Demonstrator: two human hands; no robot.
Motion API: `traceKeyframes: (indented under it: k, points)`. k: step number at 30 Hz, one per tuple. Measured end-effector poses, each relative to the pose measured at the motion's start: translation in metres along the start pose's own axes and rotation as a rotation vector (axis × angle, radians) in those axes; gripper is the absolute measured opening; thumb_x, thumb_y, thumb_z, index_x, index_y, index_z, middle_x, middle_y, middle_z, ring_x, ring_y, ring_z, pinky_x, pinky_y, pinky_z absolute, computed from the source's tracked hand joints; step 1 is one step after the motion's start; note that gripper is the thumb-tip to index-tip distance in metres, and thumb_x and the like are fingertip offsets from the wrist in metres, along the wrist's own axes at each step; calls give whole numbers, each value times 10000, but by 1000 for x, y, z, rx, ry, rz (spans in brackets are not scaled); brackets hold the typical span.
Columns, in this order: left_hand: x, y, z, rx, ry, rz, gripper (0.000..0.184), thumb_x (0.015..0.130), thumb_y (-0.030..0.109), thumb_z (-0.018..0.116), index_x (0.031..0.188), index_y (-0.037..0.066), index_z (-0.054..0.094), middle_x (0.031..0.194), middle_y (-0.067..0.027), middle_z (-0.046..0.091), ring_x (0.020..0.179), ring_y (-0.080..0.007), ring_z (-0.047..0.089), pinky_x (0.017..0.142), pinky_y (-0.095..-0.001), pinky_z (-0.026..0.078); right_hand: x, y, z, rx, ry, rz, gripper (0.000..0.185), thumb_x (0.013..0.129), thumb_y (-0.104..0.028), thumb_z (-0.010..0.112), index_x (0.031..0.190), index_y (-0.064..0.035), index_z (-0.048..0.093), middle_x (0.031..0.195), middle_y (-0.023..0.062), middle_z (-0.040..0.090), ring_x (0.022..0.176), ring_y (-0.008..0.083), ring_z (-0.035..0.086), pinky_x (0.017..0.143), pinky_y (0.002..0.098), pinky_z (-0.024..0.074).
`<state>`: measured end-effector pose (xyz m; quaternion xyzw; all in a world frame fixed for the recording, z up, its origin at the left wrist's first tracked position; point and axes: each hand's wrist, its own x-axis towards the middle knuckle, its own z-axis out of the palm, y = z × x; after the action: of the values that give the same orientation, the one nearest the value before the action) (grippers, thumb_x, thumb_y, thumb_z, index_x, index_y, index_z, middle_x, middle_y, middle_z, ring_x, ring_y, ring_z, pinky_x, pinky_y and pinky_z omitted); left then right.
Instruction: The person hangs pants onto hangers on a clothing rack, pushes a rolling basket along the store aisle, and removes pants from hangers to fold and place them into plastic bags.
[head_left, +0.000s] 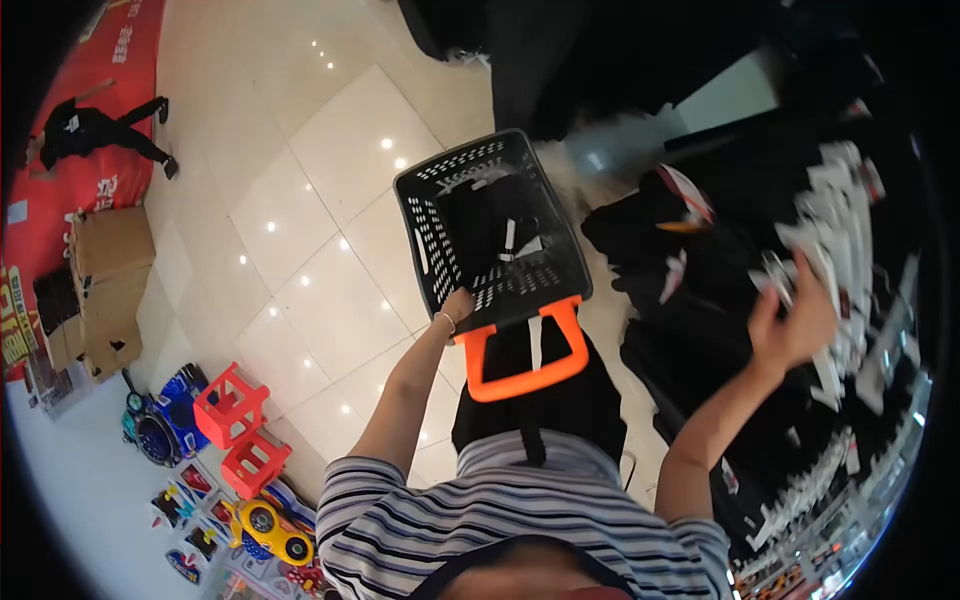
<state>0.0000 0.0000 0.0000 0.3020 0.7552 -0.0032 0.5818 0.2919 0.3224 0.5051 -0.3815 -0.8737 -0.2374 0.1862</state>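
Observation:
My left hand (457, 306) is closed on the near left rim of a dark grey shopping basket (572, 250) with perforated walls. Its orange handle (530, 384) hangs folded down on the side towards me. Inside lies black clothing (480, 225) with white tags. To the right, my right hand (797, 328) reaches among white hangers (850, 230) on a clothes rack. Its thumb and index finger are apart, beside the hangers; whether the fingertips touch one is hard to make out. Black garments (700, 350) hang below these hangers.
Red stools (232, 405) and colourful toys (265, 530) stand at lower left. Further back are a cardboard box (112, 270) and a person in dark clothes (100, 130) by a red banner (115, 60). Shiny tiles (330, 220) cover the floor. More hangers (800, 505) line the lower right.

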Motion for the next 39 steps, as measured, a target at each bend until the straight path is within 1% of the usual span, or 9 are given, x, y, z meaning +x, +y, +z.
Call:
traceKeyframes:
  k: [7,19,23,27,30,33,34,38,39]
  points:
    - [164,-20,5,155,164,-182,362,862,239,482,1138,4,479,1117,-205,562,1049,-343,566,877,-432,464,-17,1,68,-91,501,-77,443,973,-324,403,927,68,606,802,113,664,660,220,617,598,303,487]
    - [317,-36,10,186,520,-368,745,778,310,671,1336,17,274,1233,-156,449,1091,-296,531,852,-406,488,-8,-35,125,-402,355,-139,491,987,-315,285,943,71,586,839,143,628,712,253,587,656,340,461]
    - [341,-51,-5,99,169,-419,321,797,246,616,1004,1,619,1132,-174,553,1004,-333,579,827,-426,497,-5,-39,130,-464,335,-146,510,992,-312,246,948,72,579,852,153,616,730,264,577,676,352,452]
    - [336,-50,27,112,413,-22,278,793,237,570,912,-3,643,1009,-188,589,967,-358,552,873,-438,442,-3,-39,125,-508,349,-136,531,997,-310,207,953,73,572,865,163,604,747,274,567,695,365,444]
    - [283,-9,32,-537,448,311,216,821,174,557,882,-33,538,809,-180,579,765,-286,566,689,-387,454,-3,-37,114,-566,395,-113,547,1000,-307,177,957,74,567,874,171,594,760,283,560,709,374,437]
    - [197,49,-2,-1005,57,304,236,883,215,535,951,-11,547,769,5,556,637,-87,474,557,-248,396,-8,-31,102,-619,466,-83,563,1004,-305,148,961,75,562,883,178,585,774,291,552,724,384,431]
    - [162,71,-7,-1183,77,156,241,887,216,532,1013,10,538,797,26,562,620,-67,485,540,-210,389,-13,-24,94,-492,498,-108,461,982,-300,289,1013,81,547,914,163,609,819,270,585,750,361,460]
    - [23,131,-53,-1707,-78,132,279,890,191,498,1125,46,533,1074,-56,594,997,-190,542,842,-353,442,-23,-47,95,-50,459,-99,582,894,-376,517,1246,64,370,1258,223,394,1207,297,380,1026,423,282]
    - [-18,147,-61,-1813,-100,165,296,890,185,489,1153,54,532,1143,-76,603,1091,-221,556,918,-389,456,-40,-61,100,4,500,-28,605,817,-321,545,1243,67,362,1173,245,422,1114,368,425,978,463,344]
